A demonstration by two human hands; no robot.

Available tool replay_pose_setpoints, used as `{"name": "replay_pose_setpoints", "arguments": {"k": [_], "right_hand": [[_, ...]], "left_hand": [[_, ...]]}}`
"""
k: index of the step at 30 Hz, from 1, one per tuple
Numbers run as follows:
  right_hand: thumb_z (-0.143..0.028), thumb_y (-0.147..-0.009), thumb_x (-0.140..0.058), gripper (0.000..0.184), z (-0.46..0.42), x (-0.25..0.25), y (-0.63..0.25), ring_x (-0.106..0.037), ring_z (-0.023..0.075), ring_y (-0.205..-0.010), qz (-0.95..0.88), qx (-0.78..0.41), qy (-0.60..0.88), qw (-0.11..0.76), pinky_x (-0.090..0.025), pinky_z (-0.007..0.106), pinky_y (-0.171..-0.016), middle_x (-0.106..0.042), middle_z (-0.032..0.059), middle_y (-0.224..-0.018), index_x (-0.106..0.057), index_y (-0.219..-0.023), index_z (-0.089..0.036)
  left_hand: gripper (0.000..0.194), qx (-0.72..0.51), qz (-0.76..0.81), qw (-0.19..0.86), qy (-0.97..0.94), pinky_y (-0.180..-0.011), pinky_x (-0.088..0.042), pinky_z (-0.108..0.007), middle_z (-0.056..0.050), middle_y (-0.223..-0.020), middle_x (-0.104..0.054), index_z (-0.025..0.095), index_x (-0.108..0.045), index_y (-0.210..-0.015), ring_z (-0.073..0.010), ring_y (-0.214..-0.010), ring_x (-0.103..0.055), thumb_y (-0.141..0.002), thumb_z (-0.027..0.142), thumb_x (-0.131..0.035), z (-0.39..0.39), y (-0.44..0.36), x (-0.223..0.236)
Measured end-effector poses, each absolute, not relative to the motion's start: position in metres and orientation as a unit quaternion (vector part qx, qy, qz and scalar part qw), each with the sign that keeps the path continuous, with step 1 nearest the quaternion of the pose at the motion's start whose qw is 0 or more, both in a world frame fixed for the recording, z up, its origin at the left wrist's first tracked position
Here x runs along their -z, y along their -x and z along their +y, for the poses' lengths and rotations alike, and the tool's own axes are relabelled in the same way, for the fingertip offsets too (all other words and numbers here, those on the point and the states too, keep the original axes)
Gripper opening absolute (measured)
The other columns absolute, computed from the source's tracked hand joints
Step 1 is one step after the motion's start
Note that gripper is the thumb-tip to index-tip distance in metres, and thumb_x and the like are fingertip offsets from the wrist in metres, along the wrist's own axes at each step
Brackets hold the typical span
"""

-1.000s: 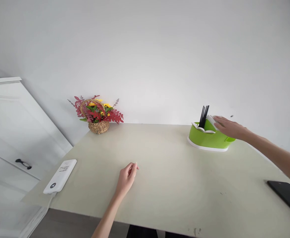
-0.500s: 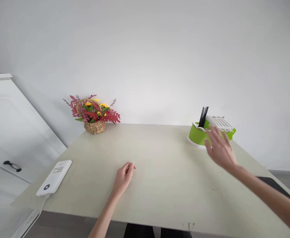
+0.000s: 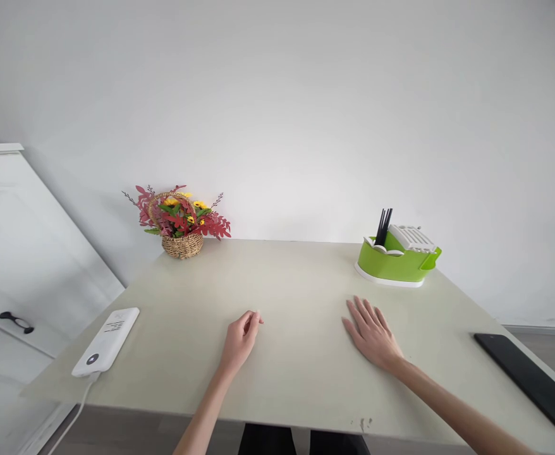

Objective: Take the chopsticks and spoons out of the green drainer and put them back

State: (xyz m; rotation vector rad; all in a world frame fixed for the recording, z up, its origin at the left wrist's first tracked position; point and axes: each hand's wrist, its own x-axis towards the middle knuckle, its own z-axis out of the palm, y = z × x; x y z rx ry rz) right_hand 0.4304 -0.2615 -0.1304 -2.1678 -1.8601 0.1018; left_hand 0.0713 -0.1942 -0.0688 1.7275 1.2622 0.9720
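My left hand (image 3: pixel 240 340) rests on the pale table (image 3: pixel 301 379), its fingers curled in and the thumb against them; nothing shows in it. My right hand (image 3: pixel 371 333) lies flat on the tabletop, palm down with the fingers spread, touching nothing but the table. Beyond it, near the back right, stands a green and white utensil holder (image 3: pixel 391 264) with several thin black sticks (image 3: pixel 383 227) upright in it. A black phone-like slab (image 3: pixel 531 379) lies to the right of my right forearm.
A wicker basket (image 3: pixel 182 245) of red and yellow flowers stands at the back left by the wall. On the left side lies a white power bank (image 3: pixel 107 341), its white cable (image 3: pixel 81 404) running over the front edge. A white cabinet (image 3: pixel 26 253) flanks the table's left side.
My right hand has come down and left from in front of the green holder, uncovering it, and now lies flat on the table. The left hand keeps its curled pose.
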Motion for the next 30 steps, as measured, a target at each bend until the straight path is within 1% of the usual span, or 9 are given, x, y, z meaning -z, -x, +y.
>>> {"name": "replay_pose_setpoints", "arguments": {"k": [5,11,15,20,30], "right_hand": [[-0.064,-0.104,-0.019,0.078,-0.2619,0.1309,-0.4284,-0.009,0.0283,-0.160,-0.645,-0.036,0.753,0.122,-0.010,0.051,-0.131,-0.019,0.0080,-0.173,-0.029,-0.165,-0.018],[-0.063,-0.104,-0.019,0.076,-0.2616,0.1307,-0.4284,-0.010,0.0277,-0.160,-0.642,-0.030,0.757,0.119,-0.011,0.051,-0.131,-0.020,0.0071,-0.173,-0.029,-0.165,-0.019],[-0.064,-0.104,-0.018,0.077,-0.2600,0.1310,-0.4277,-0.009,0.0247,-0.161,-0.632,-0.032,0.767,0.106,-0.009,0.048,-0.131,-0.018,0.0047,-0.174,-0.028,-0.166,-0.019],[-0.062,-0.105,-0.017,0.075,-0.2591,0.1319,-0.4282,-0.009,0.0229,-0.161,-0.629,-0.028,0.770,0.103,-0.009,0.045,-0.131,-0.019,0.0035,-0.174,-0.029,-0.166,-0.019],[-0.060,-0.105,-0.020,0.073,-0.2642,0.1399,-0.4292,-0.014,0.0238,-0.161,-0.634,-0.019,0.764,0.119,-0.011,0.047,-0.131,-0.023,0.0044,-0.173,-0.032,-0.164,-0.019]], "left_hand": [[0.048,-0.377,0.489,0.365,-0.697,-0.052,-0.023,-0.026,0.007,-0.059,-0.029,0.021,-0.061,-0.080,-0.0132,-0.053,-0.030,-0.100,0.061,-0.045,-0.1935,-0.0711,0.0707],[0.047,-0.377,0.479,0.353,-0.709,-0.053,-0.024,-0.026,0.006,-0.058,-0.031,0.021,-0.063,-0.080,-0.0138,-0.053,-0.031,-0.101,0.059,-0.044,-0.1918,-0.0711,0.0744],[0.047,-0.379,0.476,0.342,-0.716,-0.054,-0.024,-0.026,0.007,-0.057,-0.030,0.021,-0.062,-0.079,-0.0141,-0.052,-0.032,-0.101,0.059,-0.045,-0.1900,-0.0715,0.0753],[0.048,-0.379,0.471,0.321,-0.729,-0.054,-0.025,-0.026,0.007,-0.057,-0.032,0.021,-0.063,-0.080,-0.0139,-0.052,-0.032,-0.101,0.059,-0.044,-0.1896,-0.0734,0.0757],[0.047,-0.374,0.464,0.300,-0.745,-0.053,-0.025,-0.026,0.006,-0.057,-0.038,0.020,-0.063,-0.080,-0.0128,-0.051,-0.034,-0.103,0.054,-0.042,-0.1982,-0.0728,0.0729]]}}
